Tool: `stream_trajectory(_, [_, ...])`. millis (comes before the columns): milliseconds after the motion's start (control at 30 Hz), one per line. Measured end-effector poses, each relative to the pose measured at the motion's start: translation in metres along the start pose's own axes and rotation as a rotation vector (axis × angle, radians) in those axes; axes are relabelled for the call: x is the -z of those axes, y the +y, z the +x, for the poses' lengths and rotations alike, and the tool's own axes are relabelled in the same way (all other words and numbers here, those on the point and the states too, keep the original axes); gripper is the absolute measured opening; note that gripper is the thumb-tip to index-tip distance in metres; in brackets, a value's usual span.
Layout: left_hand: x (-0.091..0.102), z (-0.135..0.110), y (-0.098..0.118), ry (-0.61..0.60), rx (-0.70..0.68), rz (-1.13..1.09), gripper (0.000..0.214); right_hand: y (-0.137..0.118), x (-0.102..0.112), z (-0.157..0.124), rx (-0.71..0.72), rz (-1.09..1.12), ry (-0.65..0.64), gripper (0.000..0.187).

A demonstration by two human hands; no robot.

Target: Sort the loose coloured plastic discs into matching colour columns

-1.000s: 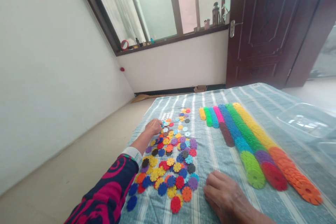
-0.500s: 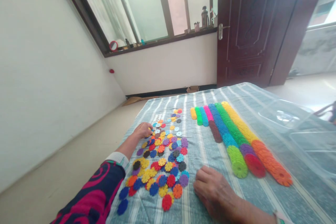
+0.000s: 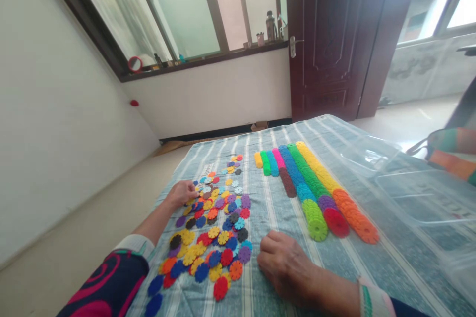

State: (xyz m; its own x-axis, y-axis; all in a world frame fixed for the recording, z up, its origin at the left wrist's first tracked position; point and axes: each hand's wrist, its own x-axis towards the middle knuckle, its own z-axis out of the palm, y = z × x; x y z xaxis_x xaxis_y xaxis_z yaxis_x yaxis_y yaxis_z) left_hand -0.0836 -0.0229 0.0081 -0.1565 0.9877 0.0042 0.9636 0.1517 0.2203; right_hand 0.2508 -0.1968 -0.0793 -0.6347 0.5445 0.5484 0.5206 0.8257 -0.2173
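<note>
A spread of loose coloured snowflake discs [image 3: 213, 228] lies on a striped blue cloth [image 3: 275, 208]. My left hand [image 3: 181, 193] reaches to the far left edge of the spread, fingers curled down onto the discs; what they pinch is hidden. My right hand [image 3: 288, 267] rests on the cloth just right of the discs, fingers curled under, nothing visible in it. Further right lie rows of stacked discs [image 3: 312, 188] sorted by colour: yellow, green, blue, pink, brown, purple, red and orange.
Clear plastic bins [image 3: 420, 198] and a lid sit on the right side of the cloth. A dark wooden door [image 3: 330, 39], a window sill with small bottles [image 3: 271, 27] and a white wall stand beyond. A colourful bag [image 3: 453, 153] is at far right.
The view has swung right. My left hand has drawn slightly back towards me along the left edge of the loose discs. My right hand stays resting on the cloth.
</note>
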Motion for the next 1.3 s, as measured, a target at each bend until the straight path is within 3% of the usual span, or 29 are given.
stream_trajectory(200, [0.008,0.0,-0.004,0.042,-0.006,0.056,0.021,0.002,-0.003,0.0,0.008,0.006,0.012,0.018])
stream_trajectory(333, [0.017,0.0,0.011,0.083,-0.009,0.002,0.015,0.002,-0.003,0.001,0.0,0.019,0.003,0.016])
stream_trajectory(467, [0.007,-0.009,0.055,0.045,-0.073,-0.302,0.013,0.002,-0.003,0.003,0.008,0.018,-0.014,0.013])
stream_trajectory(600, [-0.027,-0.02,0.118,-0.079,-0.234,-0.565,0.013,0.003,-0.006,0.004,0.015,0.004,0.004,0.013])
stream_trajectory(733, [-0.066,-0.024,0.176,-0.127,-0.34,-0.677,0.01,0.003,-0.008,0.003,0.022,-0.016,0.067,0.015])
stream_trajectory(833, [-0.089,-0.021,0.204,-0.042,-0.43,-0.653,0.008,0.003,-0.009,0.004,0.04,-0.028,0.085,0.015])
stream_trajectory(1033, [-0.108,-0.009,0.22,0.096,-0.44,-0.512,0.011,0.005,-0.013,0.004,0.046,-0.036,0.065,0.014])
stream_trajectory(1300, [-0.109,-0.003,0.229,0.119,-0.477,-0.388,0.014,0.005,-0.011,0.005,0.041,-0.022,0.041,0.012])
